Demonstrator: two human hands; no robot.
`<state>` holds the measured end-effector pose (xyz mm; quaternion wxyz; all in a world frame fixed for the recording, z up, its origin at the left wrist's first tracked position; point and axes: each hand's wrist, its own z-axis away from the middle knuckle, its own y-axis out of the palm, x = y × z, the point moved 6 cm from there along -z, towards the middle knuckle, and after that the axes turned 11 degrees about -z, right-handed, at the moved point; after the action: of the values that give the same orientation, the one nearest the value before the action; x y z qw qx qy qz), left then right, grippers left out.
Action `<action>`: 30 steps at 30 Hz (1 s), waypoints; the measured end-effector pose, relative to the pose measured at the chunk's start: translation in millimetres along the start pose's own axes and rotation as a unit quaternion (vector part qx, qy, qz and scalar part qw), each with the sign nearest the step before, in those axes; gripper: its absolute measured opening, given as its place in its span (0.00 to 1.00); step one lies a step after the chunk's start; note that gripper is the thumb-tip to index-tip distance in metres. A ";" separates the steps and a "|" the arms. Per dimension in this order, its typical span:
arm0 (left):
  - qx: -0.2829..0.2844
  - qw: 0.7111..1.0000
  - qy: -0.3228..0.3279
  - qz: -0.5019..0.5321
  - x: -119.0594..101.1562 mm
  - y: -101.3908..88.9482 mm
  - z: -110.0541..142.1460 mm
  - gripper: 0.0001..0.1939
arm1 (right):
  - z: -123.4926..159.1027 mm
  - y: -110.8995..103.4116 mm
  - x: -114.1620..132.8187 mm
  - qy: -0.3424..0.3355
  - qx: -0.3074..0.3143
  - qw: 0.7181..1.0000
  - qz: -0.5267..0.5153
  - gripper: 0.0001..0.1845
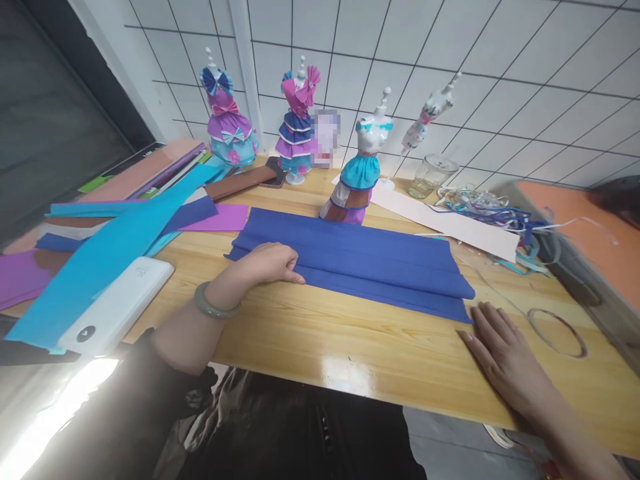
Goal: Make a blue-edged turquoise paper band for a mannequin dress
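A wide strip of dark blue crepe paper [360, 257] lies across the table in front of me, with lengthwise folds along its near part. My left hand [273, 262] rests on its near left edge, fingers curled in and thumb against the paper. Flat on the wood at the strip's near right corner is my right hand [505, 353], its fingers stretched out and slightly apart. Just behind the strip stands a small dress form [374, 137] in a turquoise, brown and purple paper skirt.
Two dressed forms, one with a bow top [227, 123] and one with tiered ruffles [295, 137], stand at the back. Coloured paper strips [125, 243] and a white power bank [120, 303] lie left. Rightward are a pale strip [445, 220], a glass [433, 175] and tangled ribbon scraps [480, 200].
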<state>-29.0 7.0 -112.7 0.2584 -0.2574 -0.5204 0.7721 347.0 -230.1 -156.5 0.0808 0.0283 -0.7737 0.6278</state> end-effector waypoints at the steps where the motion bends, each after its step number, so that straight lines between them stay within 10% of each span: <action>1: 0.000 1.000 0.000 0.000 -0.2 -0.1 0.2 0.23 | -0.6 -2.7 -0.2 0.004 -0.006 1.000 -0.013 0.42; 11: -0.001 1.000 0.005 -0.004 -1.2 -0.5 0.6 0.23 | -15.9 -35.8 11.4 0.106 -0.005 0.981 -0.161 0.24; 19: 0.002 1.000 -0.001 -0.006 -1.3 -1.3 1.6 0.22 | -24.5 -15.7 -5.3 0.244 0.029 0.937 -0.248 0.20; 30: -0.006 1.000 0.008 -0.004 -0.1 0.7 1.2 0.22 | -22.6 -13.1 -8.9 0.253 0.035 0.921 -0.293 0.24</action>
<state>-29.8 5.9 -112.9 0.2644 -0.2625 -0.5238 0.7660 359.7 -211.2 -140.8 0.4532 0.0964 -0.6624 0.5887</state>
